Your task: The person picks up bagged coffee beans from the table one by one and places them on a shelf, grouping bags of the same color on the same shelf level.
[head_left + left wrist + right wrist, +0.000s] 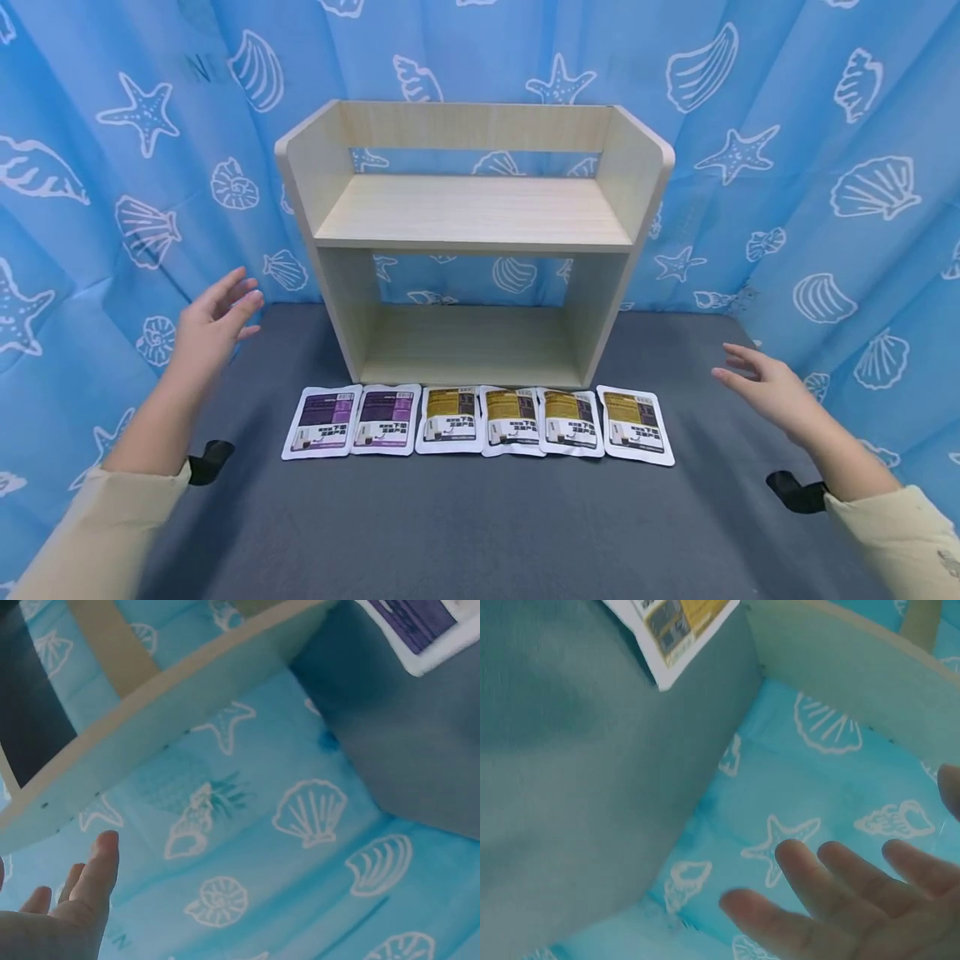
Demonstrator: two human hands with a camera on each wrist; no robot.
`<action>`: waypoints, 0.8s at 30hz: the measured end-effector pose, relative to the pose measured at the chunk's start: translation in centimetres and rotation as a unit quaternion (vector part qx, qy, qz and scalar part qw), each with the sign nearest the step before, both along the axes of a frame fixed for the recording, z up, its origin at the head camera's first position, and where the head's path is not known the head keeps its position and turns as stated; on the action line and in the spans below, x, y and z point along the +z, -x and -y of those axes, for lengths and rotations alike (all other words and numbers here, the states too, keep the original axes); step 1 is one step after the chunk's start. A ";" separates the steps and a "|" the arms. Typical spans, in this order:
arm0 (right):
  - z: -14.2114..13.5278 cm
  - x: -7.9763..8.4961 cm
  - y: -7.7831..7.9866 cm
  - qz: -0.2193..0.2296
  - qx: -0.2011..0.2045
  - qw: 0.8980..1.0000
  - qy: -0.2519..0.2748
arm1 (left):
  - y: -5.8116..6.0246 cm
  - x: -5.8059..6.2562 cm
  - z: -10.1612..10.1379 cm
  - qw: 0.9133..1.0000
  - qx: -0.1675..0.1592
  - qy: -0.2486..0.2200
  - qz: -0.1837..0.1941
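Note:
My left hand (213, 325) hovers left of a pale wooden two-tier shelf (472, 212), fingers loosely bent and holding nothing. On the other side, my right hand (768, 387) is raised over the table's right part, also holding nothing, fingers relaxed. A row of flat white-edged pouches lies in front of the shelf. Two at the left have purple labels, a purple pouch (322, 422) at the end; the others have gold labels, with a gold pouch (635, 425) at the right end. In the right wrist view the fingers (810, 881) are spread apart.
A dark grey cloth (480, 525) covers the table. Behind and at both sides hangs a blue curtain (750, 208) with white shells and starfish. Both shelf tiers (472, 208) are bare, and the back is partly open. A black strap (210, 462) hangs at the left wrist.

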State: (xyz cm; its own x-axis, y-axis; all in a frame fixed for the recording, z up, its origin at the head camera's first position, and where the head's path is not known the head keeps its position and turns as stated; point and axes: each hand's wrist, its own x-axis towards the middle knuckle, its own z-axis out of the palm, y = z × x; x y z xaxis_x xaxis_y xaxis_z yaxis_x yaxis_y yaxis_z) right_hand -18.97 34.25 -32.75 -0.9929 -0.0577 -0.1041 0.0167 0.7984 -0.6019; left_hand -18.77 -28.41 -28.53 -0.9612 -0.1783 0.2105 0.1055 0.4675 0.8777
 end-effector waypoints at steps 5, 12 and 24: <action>-0.1 -0.7 -0.6 0.051 -0.026 0.996 0.068 | 0.4 0.7 -0.6 0.998 0.021 -0.052 -0.001; -0.3 -1.9 -1.0 0.097 -0.042 0.985 0.137 | 1.0 1.9 -1.4 0.996 0.029 -0.087 0.010; -0.8 -4.4 -0.7 0.175 -0.044 0.942 0.284 | 1.8 3.5 -2.5 0.984 0.021 -0.175 -0.013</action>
